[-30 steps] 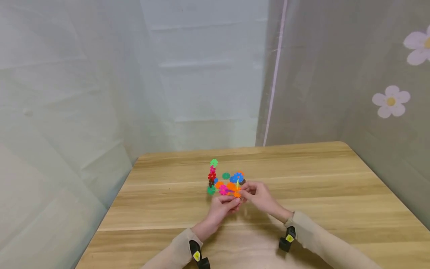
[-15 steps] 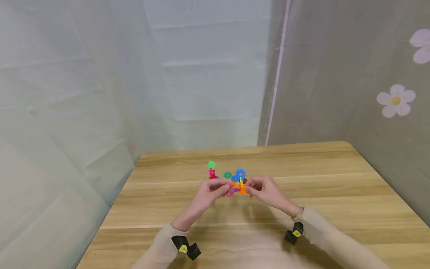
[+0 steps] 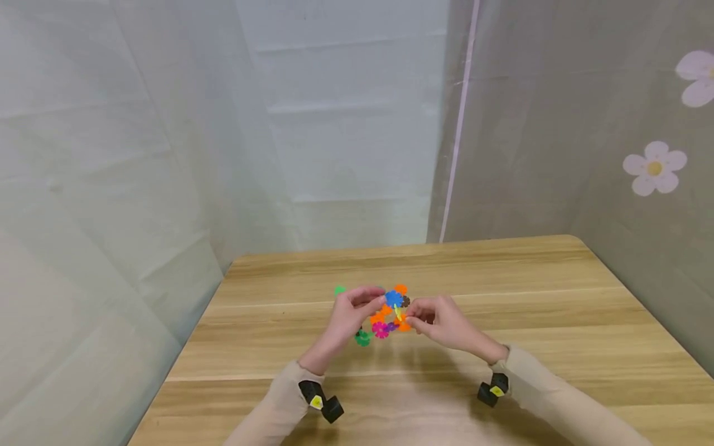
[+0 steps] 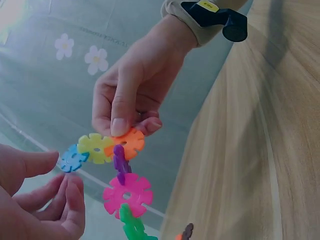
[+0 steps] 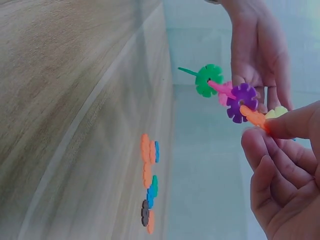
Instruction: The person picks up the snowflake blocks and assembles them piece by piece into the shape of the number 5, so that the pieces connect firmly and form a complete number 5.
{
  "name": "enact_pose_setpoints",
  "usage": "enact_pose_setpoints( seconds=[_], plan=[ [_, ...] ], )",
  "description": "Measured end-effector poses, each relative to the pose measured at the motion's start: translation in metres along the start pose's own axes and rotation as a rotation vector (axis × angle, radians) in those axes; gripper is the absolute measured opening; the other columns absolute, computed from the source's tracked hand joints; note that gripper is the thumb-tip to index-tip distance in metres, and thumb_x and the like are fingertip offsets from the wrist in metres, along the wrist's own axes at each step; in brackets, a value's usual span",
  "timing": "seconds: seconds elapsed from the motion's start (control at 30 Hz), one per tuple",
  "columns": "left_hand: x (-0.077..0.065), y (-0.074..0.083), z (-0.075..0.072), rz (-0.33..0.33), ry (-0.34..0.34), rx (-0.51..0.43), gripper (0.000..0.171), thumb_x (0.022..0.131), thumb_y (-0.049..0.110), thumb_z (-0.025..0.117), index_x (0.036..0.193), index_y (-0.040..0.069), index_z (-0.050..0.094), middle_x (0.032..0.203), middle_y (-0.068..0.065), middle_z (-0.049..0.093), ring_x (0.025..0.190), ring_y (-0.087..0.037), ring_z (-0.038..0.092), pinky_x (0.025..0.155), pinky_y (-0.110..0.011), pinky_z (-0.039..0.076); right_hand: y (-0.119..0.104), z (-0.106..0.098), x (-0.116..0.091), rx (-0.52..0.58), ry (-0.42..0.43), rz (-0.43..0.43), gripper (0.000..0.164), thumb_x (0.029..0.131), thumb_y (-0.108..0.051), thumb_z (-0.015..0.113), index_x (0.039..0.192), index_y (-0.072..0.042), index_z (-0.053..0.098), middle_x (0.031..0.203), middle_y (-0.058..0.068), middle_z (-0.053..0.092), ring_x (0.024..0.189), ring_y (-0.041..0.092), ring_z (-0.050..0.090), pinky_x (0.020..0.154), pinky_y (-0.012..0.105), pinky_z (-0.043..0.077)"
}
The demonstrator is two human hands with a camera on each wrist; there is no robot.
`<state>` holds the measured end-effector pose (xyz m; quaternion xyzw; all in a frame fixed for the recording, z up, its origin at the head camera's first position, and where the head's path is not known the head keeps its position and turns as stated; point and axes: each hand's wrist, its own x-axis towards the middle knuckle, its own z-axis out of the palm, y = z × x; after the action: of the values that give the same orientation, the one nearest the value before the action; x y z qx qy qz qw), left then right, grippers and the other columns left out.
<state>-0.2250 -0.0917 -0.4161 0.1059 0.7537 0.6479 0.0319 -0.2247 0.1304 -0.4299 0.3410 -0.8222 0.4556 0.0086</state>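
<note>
A chain of slotted snowflake discs hangs between the two hands above the table. My right hand (image 3: 443, 322) pinches its orange disc (image 4: 131, 143) between thumb and fingers. At the chain's end, my left hand (image 3: 351, 316) pinches the edge of a blue disc (image 4: 74, 159), which joins a yellow disc (image 4: 96, 148). From the orange one the chain runs on through a purple disc (image 5: 242, 103), a pink disc (image 4: 128, 196) and a green disc (image 3: 362, 338). Farther along, a light green disc (image 3: 339, 290) shows past the left hand, which hides the part between.
Loose discs lie on the wooden table (image 3: 502, 279) beyond the hands, among them an orange disc (image 3: 400, 289) and a brown disc (image 5: 145, 212). Pale cloth hangings (image 3: 346, 124) stand behind and beside the table.
My left hand has moved from below the chain, past the pink disc, up to the blue disc. The chain's far end has swung down and left; my right hand keeps its pinch.
</note>
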Motion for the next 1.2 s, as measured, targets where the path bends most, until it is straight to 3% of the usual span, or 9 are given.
enact_pose_setpoints(
  seconds=[0.17, 0.37, 0.5, 0.7, 0.87, 0.97, 1.2],
  plan=[
    [0.001, -0.004, 0.001, -0.017, -0.030, 0.009, 0.025, 0.091, 0.012, 0.067, 0.109, -0.004, 0.068, 0.098, -0.015, 0.071, 0.085, -0.018, 0.068, 0.081, -0.031, 0.058, -0.003, -0.002, 0.000, -0.026, -0.020, 0.001, 0.007, 0.092, -0.013, 0.066, 0.085, -0.013, 0.068, 0.071, -0.007, 0.065, 0.054, 0.001, 0.051, 0.047, 0.019, 0.046],
    [0.001, -0.008, 0.000, -0.029, -0.035, -0.050, 0.025, 0.092, 0.009, 0.065, 0.109, -0.009, 0.066, 0.092, -0.015, 0.071, 0.079, -0.016, 0.069, 0.077, -0.029, 0.059, -0.003, -0.004, 0.002, -0.026, -0.020, 0.014, 0.007, 0.093, -0.016, 0.065, 0.088, -0.012, 0.070, 0.073, -0.005, 0.067, 0.057, 0.003, 0.054, 0.049, 0.020, 0.048],
    [0.002, -0.009, 0.000, -0.028, -0.014, -0.094, 0.027, 0.092, 0.009, 0.065, 0.111, -0.010, 0.065, 0.091, -0.014, 0.072, 0.076, -0.009, 0.068, 0.079, -0.029, 0.059, -0.002, -0.006, 0.004, -0.035, 0.003, 0.017, 0.009, 0.093, -0.019, 0.065, 0.090, -0.014, 0.071, 0.073, -0.005, 0.067, 0.059, 0.009, 0.058, 0.052, 0.022, 0.051],
    [0.002, -0.007, -0.001, -0.019, 0.041, -0.156, 0.025, 0.091, 0.006, 0.066, 0.109, -0.010, 0.065, 0.090, -0.011, 0.071, 0.078, -0.012, 0.068, 0.078, -0.027, 0.059, 0.000, -0.008, 0.007, -0.035, 0.042, 0.001, 0.015, 0.096, -0.024, 0.060, 0.092, -0.015, 0.071, 0.074, -0.005, 0.065, 0.060, 0.007, 0.058, 0.053, 0.023, 0.051],
    [0.001, -0.004, -0.001, -0.002, 0.072, -0.203, 0.023, 0.091, 0.004, 0.064, 0.109, -0.011, 0.064, 0.089, -0.010, 0.072, 0.076, -0.010, 0.068, 0.075, -0.022, 0.059, 0.004, -0.009, 0.009, -0.002, 0.054, 0.028, 0.019, 0.099, -0.021, 0.055, 0.094, -0.010, 0.070, 0.077, 0.000, 0.065, 0.062, 0.008, 0.060, 0.054, 0.025, 0.052],
    [0.001, -0.004, -0.001, 0.003, 0.083, -0.221, 0.023, 0.091, 0.003, 0.063, 0.109, -0.012, 0.063, 0.086, -0.006, 0.071, 0.075, -0.010, 0.068, 0.074, -0.021, 0.058, 0.006, -0.010, 0.011, 0.012, 0.067, 0.056, 0.019, 0.100, -0.014, 0.053, 0.095, -0.006, 0.069, 0.078, 0.004, 0.066, 0.062, 0.016, 0.062, 0.056, 0.025, 0.053],
    [0.001, -0.006, -0.001, 0.002, 0.099, -0.242, 0.020, 0.094, 0.000, 0.058, 0.109, -0.012, 0.062, 0.088, -0.009, 0.072, 0.075, -0.008, 0.068, 0.072, -0.021, 0.058, 0.034, -0.013, 0.014, 0.053, 0.086, 0.093, 0.021, 0.100, -0.018, 0.053, 0.096, -0.005, 0.069, 0.085, 0.021, 0.066, 0.065, 0.016, 0.063, 0.059, 0.030, 0.055]
  ],
)
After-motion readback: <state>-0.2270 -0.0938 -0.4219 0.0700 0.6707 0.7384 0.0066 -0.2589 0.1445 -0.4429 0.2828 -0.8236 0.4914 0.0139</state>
